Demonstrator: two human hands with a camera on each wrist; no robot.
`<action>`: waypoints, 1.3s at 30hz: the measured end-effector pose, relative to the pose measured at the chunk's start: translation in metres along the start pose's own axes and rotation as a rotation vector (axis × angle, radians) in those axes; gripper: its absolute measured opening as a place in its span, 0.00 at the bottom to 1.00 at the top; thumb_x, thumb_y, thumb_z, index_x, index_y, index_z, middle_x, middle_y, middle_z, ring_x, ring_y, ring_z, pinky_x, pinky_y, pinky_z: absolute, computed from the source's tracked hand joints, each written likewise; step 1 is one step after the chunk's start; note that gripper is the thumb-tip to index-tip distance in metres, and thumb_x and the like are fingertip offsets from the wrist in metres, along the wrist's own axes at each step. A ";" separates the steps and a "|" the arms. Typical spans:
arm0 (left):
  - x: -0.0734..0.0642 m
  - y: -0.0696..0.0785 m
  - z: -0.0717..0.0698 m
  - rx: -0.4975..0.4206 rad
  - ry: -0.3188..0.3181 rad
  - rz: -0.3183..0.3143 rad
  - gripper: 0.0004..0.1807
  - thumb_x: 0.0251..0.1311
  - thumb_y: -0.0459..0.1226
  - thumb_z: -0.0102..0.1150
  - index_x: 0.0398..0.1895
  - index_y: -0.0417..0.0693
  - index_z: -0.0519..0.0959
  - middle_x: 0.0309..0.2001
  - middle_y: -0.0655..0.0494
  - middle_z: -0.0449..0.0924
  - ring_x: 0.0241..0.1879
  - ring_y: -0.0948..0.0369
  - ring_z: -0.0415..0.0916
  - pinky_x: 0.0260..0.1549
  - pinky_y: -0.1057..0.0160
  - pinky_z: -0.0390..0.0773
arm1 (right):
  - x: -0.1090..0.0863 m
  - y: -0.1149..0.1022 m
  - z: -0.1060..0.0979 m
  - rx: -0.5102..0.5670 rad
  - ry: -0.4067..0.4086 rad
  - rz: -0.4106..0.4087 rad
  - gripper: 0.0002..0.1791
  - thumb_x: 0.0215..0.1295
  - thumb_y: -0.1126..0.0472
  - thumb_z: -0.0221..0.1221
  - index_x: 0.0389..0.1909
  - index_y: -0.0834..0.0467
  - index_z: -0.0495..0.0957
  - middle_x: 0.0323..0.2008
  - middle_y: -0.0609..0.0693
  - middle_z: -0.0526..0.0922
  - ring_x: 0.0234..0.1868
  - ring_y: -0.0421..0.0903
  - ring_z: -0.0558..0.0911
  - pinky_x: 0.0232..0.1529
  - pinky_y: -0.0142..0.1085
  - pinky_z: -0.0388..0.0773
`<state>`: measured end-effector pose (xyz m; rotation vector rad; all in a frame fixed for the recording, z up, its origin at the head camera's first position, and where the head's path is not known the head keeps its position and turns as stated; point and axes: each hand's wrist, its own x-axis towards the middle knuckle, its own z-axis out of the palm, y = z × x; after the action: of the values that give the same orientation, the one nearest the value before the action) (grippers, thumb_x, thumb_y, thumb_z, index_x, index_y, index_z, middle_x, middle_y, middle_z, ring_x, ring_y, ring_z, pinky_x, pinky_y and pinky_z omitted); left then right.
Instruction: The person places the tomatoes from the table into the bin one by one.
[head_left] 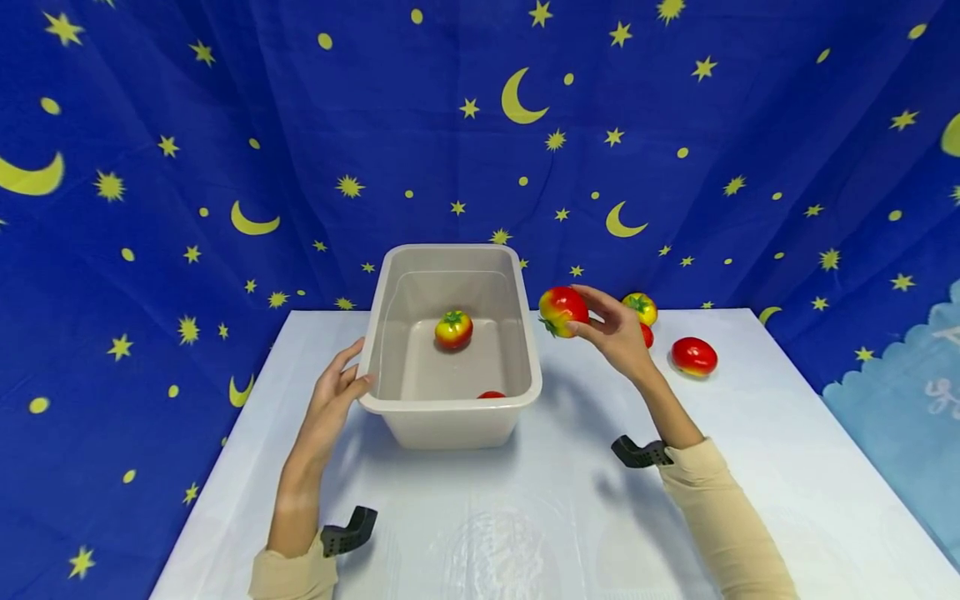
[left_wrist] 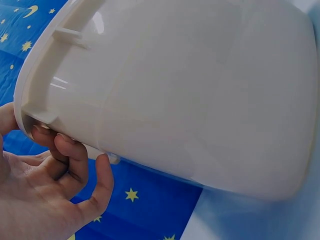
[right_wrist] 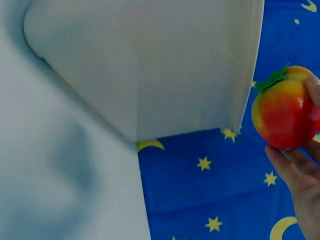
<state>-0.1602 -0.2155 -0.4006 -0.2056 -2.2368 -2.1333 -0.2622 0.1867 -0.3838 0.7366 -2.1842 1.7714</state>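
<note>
My right hand (head_left: 618,337) holds a red and yellow toy tomato (head_left: 562,307) with green leaves, gripped between thumb and fingers just right of the bin's rim. In the right wrist view the tomato (right_wrist: 282,117) hangs leaf side toward the bin. On the other side, my left hand (left_wrist: 55,195) pinches the rim of the beige plastic bin (head_left: 450,429) at its near left corner, fingers curled under the lip. Inside the bin lies one red-yellow tomato (head_left: 453,332) toward the back; a red piece (head_left: 491,394) peeks over the front rim, mostly hidden.
Right of the bin, a red tomato (head_left: 694,357) lies on the white table (head_left: 570,517). Behind my right hand sit a yellow-red tomato (head_left: 640,307) and a partly hidden red one (head_left: 647,336). A blue star-patterned cloth (head_left: 420,108) hangs behind the table.
</note>
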 end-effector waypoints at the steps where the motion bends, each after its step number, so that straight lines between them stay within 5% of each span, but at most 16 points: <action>1: 0.000 0.000 0.000 -0.001 0.001 0.000 0.31 0.71 0.35 0.49 0.75 0.43 0.56 0.52 0.66 0.78 0.52 0.69 0.77 0.66 0.44 0.55 | 0.001 -0.002 0.002 -0.002 -0.004 -0.003 0.31 0.60 0.64 0.66 0.64 0.65 0.71 0.62 0.58 0.75 0.59 0.38 0.77 0.52 0.28 0.75; 24: -0.001 -0.005 -0.002 0.003 -0.019 0.023 0.31 0.72 0.36 0.48 0.75 0.41 0.55 0.50 0.72 0.78 0.51 0.71 0.77 0.66 0.44 0.55 | 0.015 -0.031 0.038 0.039 -0.060 -0.093 0.30 0.59 0.74 0.62 0.65 0.67 0.69 0.61 0.63 0.75 0.60 0.40 0.77 0.55 0.32 0.76; 39: 0.000 -0.002 -0.001 0.020 -0.009 0.025 0.30 0.72 0.35 0.47 0.75 0.42 0.55 0.63 0.35 0.70 0.52 0.73 0.76 0.67 0.43 0.54 | 0.025 -0.036 0.051 0.004 -0.125 -0.107 0.30 0.60 0.71 0.64 0.65 0.66 0.69 0.62 0.63 0.75 0.61 0.43 0.77 0.55 0.32 0.75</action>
<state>-0.1606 -0.2170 -0.4030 -0.2424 -2.2467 -2.1012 -0.2578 0.1267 -0.3541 0.9706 -2.1740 1.7208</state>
